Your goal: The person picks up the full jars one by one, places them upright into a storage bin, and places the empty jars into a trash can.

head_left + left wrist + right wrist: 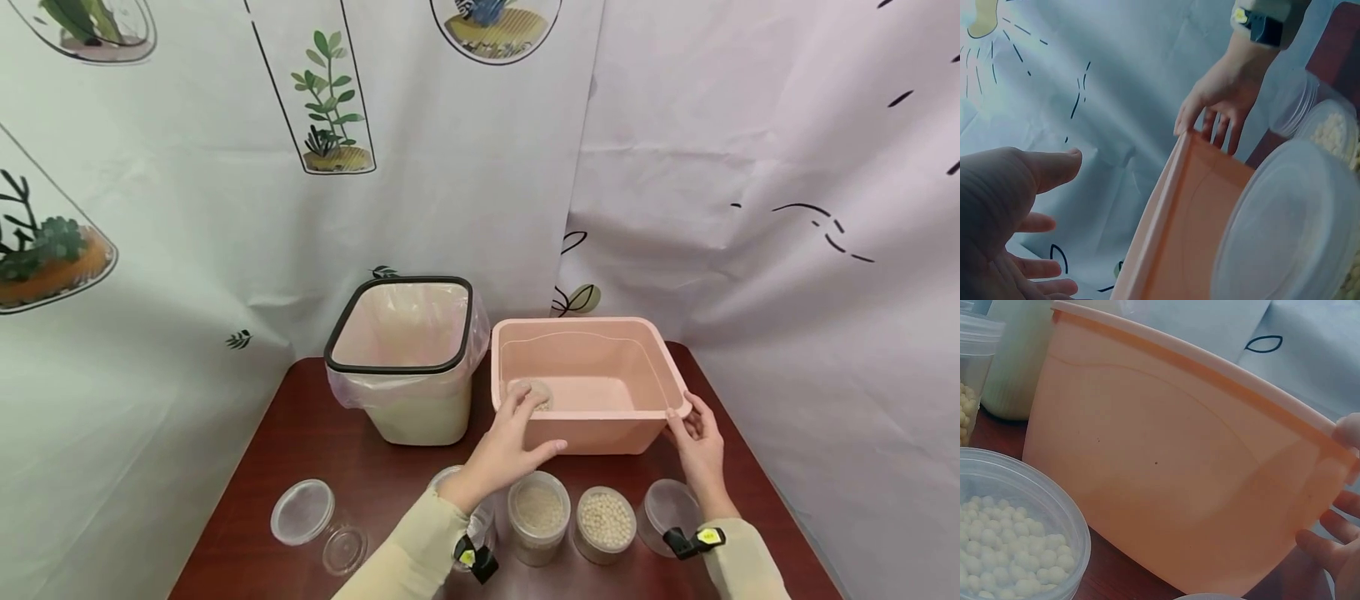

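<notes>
A pink plastic basin [585, 435] stands at the table's back right. At its front right corner, my right hand [699, 446] grips the rim and wall; the right wrist view shows fingers [1329, 547] against the outside wall. My left hand [504, 446] is over the basin's front left side, thumb spread away from relaxed fingers, holding nothing. Partly hidden behind those fingers, a round clear piece with pale grains [545, 400] shows inside the basin. Below the left hand stands a lidded jar [538, 504], its frosted lid [1285, 219] close up in the left wrist view.
Left of the basin stands a lined bin [420, 421] with a black rim. Along the front are an open jar of white beads [604, 521], a clear tub [667, 512] and another clear jar [483, 525] under the left wrist. Two clear round pieces, including a lid [302, 512], lie left.
</notes>
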A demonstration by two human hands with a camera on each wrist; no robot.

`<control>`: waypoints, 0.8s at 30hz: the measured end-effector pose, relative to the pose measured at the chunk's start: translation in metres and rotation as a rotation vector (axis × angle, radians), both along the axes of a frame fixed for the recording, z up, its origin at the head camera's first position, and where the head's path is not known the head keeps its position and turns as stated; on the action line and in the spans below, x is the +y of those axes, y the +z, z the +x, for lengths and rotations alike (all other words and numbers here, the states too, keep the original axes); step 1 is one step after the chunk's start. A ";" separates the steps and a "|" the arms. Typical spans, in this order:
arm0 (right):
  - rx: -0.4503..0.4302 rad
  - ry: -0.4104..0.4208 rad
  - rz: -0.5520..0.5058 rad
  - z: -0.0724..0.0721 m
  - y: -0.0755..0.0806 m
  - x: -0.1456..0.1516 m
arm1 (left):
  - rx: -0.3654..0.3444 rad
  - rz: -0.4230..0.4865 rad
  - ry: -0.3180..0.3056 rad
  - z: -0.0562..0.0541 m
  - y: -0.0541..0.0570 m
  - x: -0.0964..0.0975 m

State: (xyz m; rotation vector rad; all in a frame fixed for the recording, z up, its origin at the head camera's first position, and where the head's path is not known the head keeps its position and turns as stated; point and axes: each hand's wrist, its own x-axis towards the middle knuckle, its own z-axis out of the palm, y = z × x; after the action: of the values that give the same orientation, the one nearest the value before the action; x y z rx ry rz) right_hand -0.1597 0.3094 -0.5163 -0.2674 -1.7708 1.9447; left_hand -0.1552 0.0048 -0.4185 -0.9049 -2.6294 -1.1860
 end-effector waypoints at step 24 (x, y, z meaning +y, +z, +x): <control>-0.052 -0.022 -0.029 0.001 0.007 -0.004 | -0.074 -0.076 -0.004 0.045 -0.035 -0.003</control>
State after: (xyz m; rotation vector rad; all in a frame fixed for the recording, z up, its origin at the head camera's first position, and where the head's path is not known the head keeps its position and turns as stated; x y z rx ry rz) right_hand -0.1587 0.3051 -0.5088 -0.3487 -1.7664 1.9656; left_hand -0.1101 0.0016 -0.4531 -0.8957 -2.7492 -1.1493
